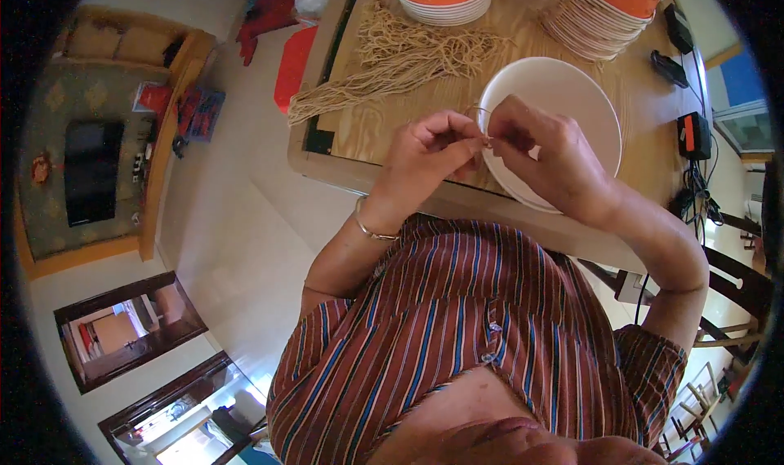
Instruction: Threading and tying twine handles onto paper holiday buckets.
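Note:
My left hand [437,151] and my right hand [555,151] meet over the near left rim of a white round bucket [600,110]. Both pinch with thumb and fingers at one small spot. A thin beige cord [476,109] arcs between them; its end is hidden by my fingertips. Beyond my left hand, a loose bundle of beige cords [408,61] lies spread across the wooden table, its strands reaching the left edge.
At the back stand a stack of round white-rimmed orange containers [445,0] and a taller similar stack [600,16]. Black adapters [694,137] with cables sit along the right table edge. A red stool [296,66] stands left of the table [351,142].

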{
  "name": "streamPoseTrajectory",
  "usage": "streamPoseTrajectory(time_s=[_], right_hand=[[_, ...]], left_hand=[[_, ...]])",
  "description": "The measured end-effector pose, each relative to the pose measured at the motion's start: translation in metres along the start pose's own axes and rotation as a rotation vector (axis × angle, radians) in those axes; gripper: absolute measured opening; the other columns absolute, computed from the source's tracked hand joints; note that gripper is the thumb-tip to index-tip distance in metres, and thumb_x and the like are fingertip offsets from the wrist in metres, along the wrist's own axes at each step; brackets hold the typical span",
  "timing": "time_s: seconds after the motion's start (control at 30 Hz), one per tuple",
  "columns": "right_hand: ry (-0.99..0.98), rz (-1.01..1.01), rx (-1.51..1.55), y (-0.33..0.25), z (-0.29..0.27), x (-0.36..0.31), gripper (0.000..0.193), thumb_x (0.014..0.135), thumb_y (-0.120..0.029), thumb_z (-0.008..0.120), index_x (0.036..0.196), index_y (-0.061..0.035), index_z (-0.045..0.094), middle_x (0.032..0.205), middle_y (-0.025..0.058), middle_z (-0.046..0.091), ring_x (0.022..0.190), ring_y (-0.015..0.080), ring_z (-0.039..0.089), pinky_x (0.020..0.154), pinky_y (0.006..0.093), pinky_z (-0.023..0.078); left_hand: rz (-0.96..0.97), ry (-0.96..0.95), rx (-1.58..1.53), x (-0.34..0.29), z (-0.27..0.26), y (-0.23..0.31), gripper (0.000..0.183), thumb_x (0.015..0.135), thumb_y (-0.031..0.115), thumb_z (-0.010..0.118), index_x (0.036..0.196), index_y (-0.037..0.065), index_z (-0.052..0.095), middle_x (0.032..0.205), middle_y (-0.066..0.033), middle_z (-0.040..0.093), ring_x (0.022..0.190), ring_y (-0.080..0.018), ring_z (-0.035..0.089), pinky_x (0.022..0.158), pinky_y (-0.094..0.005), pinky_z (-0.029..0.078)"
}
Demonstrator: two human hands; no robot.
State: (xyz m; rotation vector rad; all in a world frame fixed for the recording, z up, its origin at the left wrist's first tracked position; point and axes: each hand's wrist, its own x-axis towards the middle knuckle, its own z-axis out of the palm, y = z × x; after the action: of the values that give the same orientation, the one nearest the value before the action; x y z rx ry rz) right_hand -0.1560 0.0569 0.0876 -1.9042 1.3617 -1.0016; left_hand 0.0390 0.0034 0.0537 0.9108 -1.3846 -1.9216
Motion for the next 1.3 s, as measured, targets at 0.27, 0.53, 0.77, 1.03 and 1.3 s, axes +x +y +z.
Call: streamPoseTrajectory(time_s=[0.27, 0.53, 0.77, 1.03, 1.3], right_hand=[[-0.019, -0.204, -0.135, -0.011, -0.005, -0.006, 0.016, 0.084, 0.002, 0.062, 0.098, -0.0009, 0.054, 0.084, 0.0126, 0.058, 0.075, 0.0284, 0.063, 0.066, 0.0355, 0.052], [-0.015, -0.257, -0.285, -0.003, -0.002, -0.008, 0.016, 0.085, -0.004, 0.062, 0.099, -0.0030, 0.054, 0.084, 0.0134, 0.058, 0.074, 0.0323, 0.063, 0.063, 0.0393, 0.052], [-0.168, 0.338, 0.176, -0.002, -0.007, 0.001, 0.012, 0.091, -0.010, 0.063, 0.094, -0.0004, 0.059, 0.075, 0.0028, 0.060, 0.068, 0.0073, 0.059, 0.058, 0.0237, 0.050], [-0.253, 0.468, 0.481, 0.004, -0.008, 0.003, 0.010, 0.092, -0.013, 0.062, 0.096, -0.0038, 0.061, 0.075, -0.0036, 0.057, 0.066, 0.0019, 0.053, 0.055, 0.0190, 0.048], [-0.266, 0.466, 0.510, 0.002, -0.007, 0.004, 0.007, 0.091, -0.011, 0.062, 0.094, -0.0046, 0.061, 0.076, -0.0043, 0.056, 0.065, 0.0015, 0.052, 0.054, 0.0187, 0.047]], left_hand=[[-0.041, -0.042, -0.218, 0.001, -0.002, -0.007, 0.009, 0.090, 0.007, 0.065, 0.098, 0.003, 0.065, 0.080, -0.0029, 0.065, 0.066, -0.0089, 0.059, 0.060, -0.0227, 0.048], [-0.026, -0.062, -0.212, 0.003, -0.001, -0.004, 0.009, 0.090, 0.008, 0.065, 0.098, 0.003, 0.065, 0.080, -0.0021, 0.064, 0.066, -0.0087, 0.059, 0.060, -0.0222, 0.048], [-0.029, -0.043, -0.200, 0.003, -0.002, -0.008, 0.009, 0.090, 0.006, 0.066, 0.098, 0.003, 0.065, 0.079, -0.0014, 0.064, 0.066, -0.0079, 0.058, 0.060, -0.0221, 0.048], [0.014, 0.022, -0.109, -0.001, 0.005, -0.007, 0.007, 0.090, 0.005, 0.065, 0.098, 0.004, 0.063, 0.080, 0.0006, 0.063, 0.066, -0.0050, 0.058, 0.059, -0.0196, 0.048], [0.118, 0.020, 0.148, -0.007, 0.006, -0.001, 0.007, 0.089, 0.002, 0.063, 0.095, 0.004, 0.061, 0.084, 0.0010, 0.062, 0.073, -0.0060, 0.058, 0.065, -0.0215, 0.049]])
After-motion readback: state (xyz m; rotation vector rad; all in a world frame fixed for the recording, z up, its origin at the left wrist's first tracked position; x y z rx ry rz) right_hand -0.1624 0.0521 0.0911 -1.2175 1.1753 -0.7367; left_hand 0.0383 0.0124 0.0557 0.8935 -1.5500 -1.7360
